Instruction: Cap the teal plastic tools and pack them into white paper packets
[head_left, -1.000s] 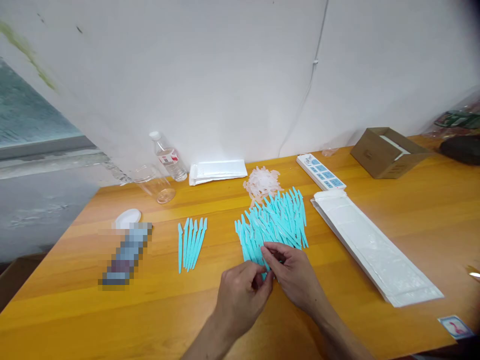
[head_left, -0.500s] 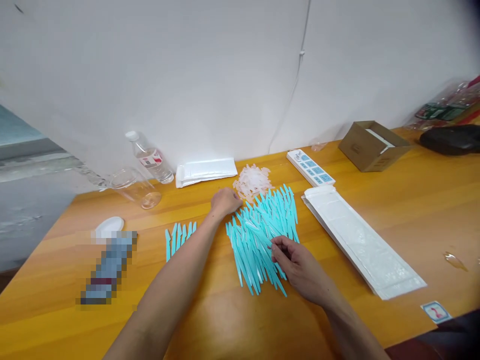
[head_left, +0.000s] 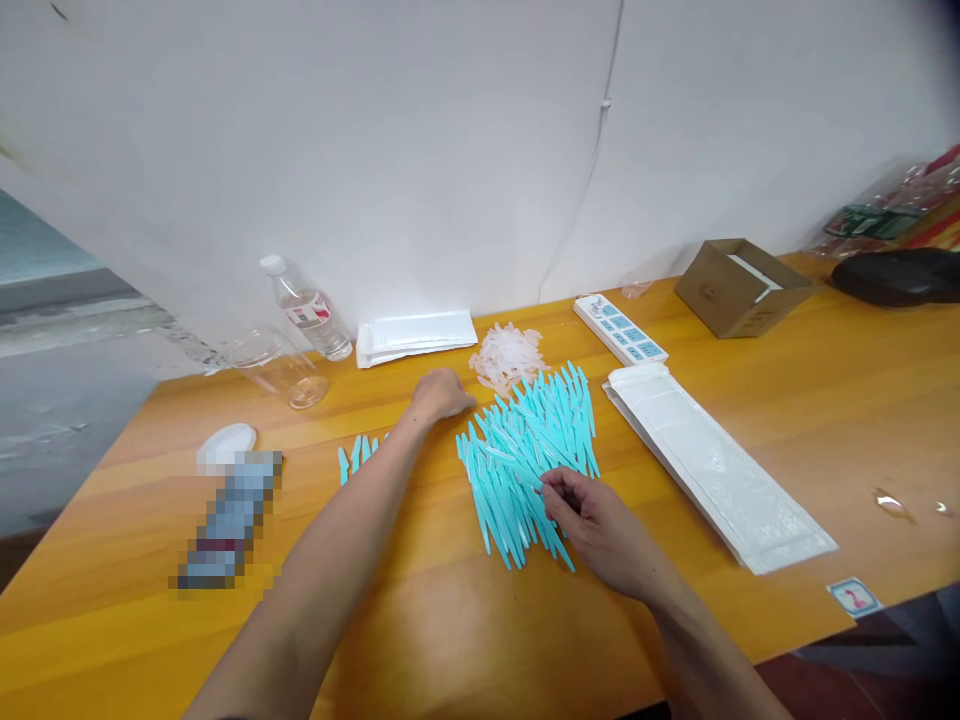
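A heap of turquoise eyebrow razors (head_left: 517,500) lies on the table in front of me. My right hand (head_left: 592,520) is at its right side, thumb and fingers pinched on one razor (head_left: 517,465) that reaches up and left over the heap. Behind the heap is a small pile of translucent pinkish-white blade caps (head_left: 510,355). My left hand (head_left: 442,395) is just left of those caps, its fingers closed and turned away; what they hold is hidden. A short row of razors (head_left: 356,458) is partly covered by my left forearm.
At the left stand a clear jar (head_left: 307,390) and a water bottle (head_left: 311,315); a white lid (head_left: 229,442) lies near a blurred-out item (head_left: 232,520). White padded envelopes (head_left: 420,335) (head_left: 720,465), a power strip (head_left: 621,330) and a cardboard box (head_left: 720,300) are also on the table (head_left: 450,640).
My left hand has shifted slightly left, away from the caps. My right hand keeps its pinch on the razor in nearly the same place. The view has shifted a little.
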